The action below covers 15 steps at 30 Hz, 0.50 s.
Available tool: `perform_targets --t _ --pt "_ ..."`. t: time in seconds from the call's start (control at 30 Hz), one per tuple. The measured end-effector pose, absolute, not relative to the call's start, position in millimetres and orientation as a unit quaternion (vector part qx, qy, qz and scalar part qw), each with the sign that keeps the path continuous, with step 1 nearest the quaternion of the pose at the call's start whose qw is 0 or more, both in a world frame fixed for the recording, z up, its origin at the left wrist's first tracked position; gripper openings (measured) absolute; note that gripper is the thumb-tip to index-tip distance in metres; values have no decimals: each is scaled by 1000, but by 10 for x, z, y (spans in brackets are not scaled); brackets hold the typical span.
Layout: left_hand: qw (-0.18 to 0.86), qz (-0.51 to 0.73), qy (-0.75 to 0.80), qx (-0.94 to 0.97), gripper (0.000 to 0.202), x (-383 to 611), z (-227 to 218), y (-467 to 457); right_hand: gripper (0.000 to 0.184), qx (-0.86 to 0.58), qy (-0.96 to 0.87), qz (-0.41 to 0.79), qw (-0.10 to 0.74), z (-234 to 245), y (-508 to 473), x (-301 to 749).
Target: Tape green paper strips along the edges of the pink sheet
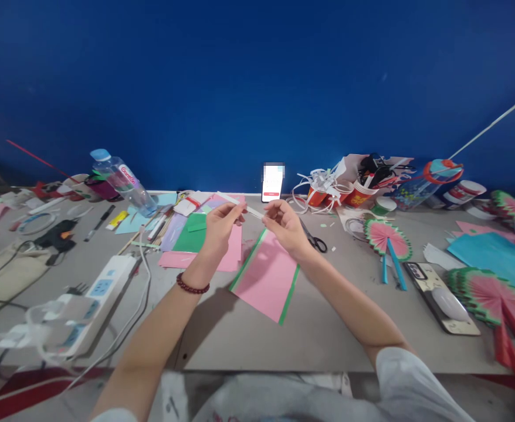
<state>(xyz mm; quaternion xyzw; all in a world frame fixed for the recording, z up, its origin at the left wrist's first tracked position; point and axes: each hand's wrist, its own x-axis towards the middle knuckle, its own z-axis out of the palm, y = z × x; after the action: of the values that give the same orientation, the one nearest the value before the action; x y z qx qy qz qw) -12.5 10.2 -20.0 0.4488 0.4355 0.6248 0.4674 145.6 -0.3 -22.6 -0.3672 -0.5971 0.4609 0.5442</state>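
Observation:
A thin white strip (pixel 254 213), perhaps tape or paper, is stretched between my two hands above the table. My left hand (pixel 223 225) pinches it near one end, and a bit of the strip sticks out past the fingers. The other end is pinched by my right hand (pixel 285 225). Below them lies a sheet of pink paper (pixel 268 275) with green edges along two sides. Partly hidden behind my right forearm is a pair of scissors (pixel 318 243). Green paper (pixel 190 234) on top of pink sheets rests left of my left hand.
A lit phone (pixel 272 183) leans against the blue wall. On the left are a power strip (pixel 101 299) with cables, a tilted water bottle (pixel 128 184) and a glue gun (pixel 57 234). Watermelon-like paper fans (pixel 387 239), a second phone (pixel 424 293) and cups of tools (pixel 363 190) occupy the right.

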Motion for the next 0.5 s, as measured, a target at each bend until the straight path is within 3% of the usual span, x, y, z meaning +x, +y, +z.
perform_targets --t 0.5 --pt "501 657 415 381 25 -473 -209 326 15 -358 -631 430 538 -220 7 1491"
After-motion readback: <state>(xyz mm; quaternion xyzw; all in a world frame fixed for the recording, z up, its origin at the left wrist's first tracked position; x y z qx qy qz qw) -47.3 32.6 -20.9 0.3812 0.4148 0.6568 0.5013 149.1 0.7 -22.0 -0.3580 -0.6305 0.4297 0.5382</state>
